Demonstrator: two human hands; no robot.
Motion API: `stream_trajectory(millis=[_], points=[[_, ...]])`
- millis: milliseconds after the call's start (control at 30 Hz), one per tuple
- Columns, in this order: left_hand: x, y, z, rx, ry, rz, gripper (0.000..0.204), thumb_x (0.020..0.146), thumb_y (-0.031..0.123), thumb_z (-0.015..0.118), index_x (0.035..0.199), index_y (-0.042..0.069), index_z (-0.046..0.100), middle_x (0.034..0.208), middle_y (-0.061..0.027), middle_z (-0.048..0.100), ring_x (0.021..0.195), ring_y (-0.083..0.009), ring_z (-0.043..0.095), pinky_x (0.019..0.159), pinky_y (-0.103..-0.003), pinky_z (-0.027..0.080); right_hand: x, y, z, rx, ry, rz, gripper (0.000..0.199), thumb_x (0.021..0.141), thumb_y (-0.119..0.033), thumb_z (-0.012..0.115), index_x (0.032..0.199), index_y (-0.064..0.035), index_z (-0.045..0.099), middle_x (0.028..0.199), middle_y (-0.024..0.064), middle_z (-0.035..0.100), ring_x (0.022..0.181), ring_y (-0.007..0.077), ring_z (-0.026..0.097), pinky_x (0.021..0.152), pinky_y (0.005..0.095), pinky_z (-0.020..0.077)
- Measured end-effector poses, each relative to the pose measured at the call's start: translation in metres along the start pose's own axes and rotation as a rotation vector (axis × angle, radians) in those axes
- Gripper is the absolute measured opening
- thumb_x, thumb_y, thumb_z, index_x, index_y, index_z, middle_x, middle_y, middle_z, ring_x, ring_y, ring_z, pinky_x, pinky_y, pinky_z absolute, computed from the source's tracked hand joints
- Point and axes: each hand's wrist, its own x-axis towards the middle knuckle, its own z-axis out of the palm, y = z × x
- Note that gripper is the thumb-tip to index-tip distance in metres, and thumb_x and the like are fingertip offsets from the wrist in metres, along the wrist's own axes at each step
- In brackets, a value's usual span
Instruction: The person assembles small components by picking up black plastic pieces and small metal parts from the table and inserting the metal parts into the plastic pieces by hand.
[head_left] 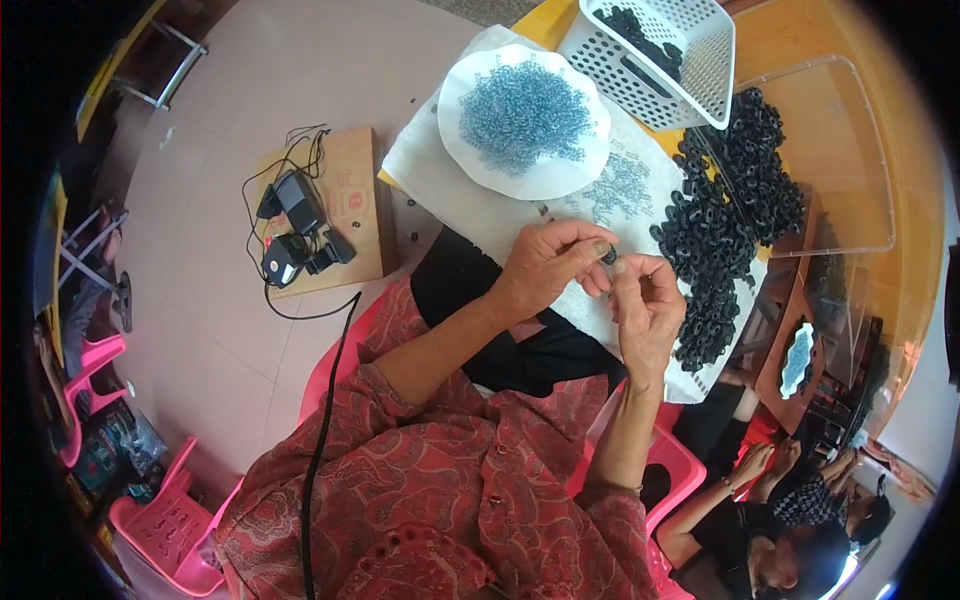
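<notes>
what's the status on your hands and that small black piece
Left hand pinching small black piece. Right hand close by, contact unclear. Black heap to the right. Nothing visibly blocking the hands.

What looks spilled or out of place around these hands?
Some small bluish pieces lie loose on the white cloth, outside the white plate holding many more; they may be spilled or set there deliberately. A few dark bits lie scattered on the floor, apart from the black heap, so they look dropped.
</notes>
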Motion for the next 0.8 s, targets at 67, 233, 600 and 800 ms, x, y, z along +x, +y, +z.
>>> stream_trajectory(millis=[67, 233, 600, 800], points=[[0.001, 0.002, 0.0, -0.035, 0.007, -0.02, 0.019, 0.094, 0.009, 0.053, 0.107, -0.002, 0.063, 0.078, -0.0079, 0.065, 0.065, -0.0115, 0.064, 0.061, -0.025, 0.054, 0.0, 0.006, 0.002, -0.019, 0.016, -0.039, 0.011, 0.09, -0.011, 0.062, 0.087, -0.001, 0.057, 0.07, 0.0002, 0.057, 0.056, 0.0044, 0.048, 0.049, 0.0188, 0.0385], [0.003, -0.001, -0.003, -0.083, -0.005, -0.026, 0.02, 0.094, 0.007, 0.052, 0.109, -0.003, 0.062, 0.081, -0.0084, 0.065, 0.067, -0.0119, 0.064, 0.062, -0.026, 0.054, 0.002, 0.013, 0.007, 0.047, 0.045, -0.041, 0.008, 0.091, -0.008, 0.061, 0.089, -0.0011, 0.058, 0.071, 0.0003, 0.057, 0.057, 0.0043, 0.049, 0.049, 0.0188, 0.0391], [0.004, -0.001, -0.008, -0.339, -0.001, -0.117, 0.022, 0.095, 0.007, 0.05, 0.113, -0.002, 0.059, 0.09, -0.01, 0.065, 0.07, -0.0141, 0.065, 0.063, -0.027, 0.055, 0.002, 0.013, 0.003, 0.479, -0.025, 0.091, 0.02, 0.091, -0.004, 0.059, 0.11, 0.0034, 0.06, 0.083, 0.0068, 0.065, 0.068, 0.0091, 0.058, 0.056, 0.02, 0.044], [0.003, 0.003, -0.011, -0.449, -0.026, -0.164, 0.024, 0.095, 0.009, 0.051, 0.116, -0.002, 0.057, 0.093, -0.0106, 0.065, 0.073, -0.014, 0.064, 0.067, -0.026, 0.053, 0.004, 0.018, -0.002, 0.55, -0.112, 0.086, 0.018, 0.091, -0.002, 0.058, 0.108, 0.0038, 0.059, 0.09, 0.0096, 0.066, 0.07, 0.0107, 0.06, 0.055, 0.0198, 0.0446]])
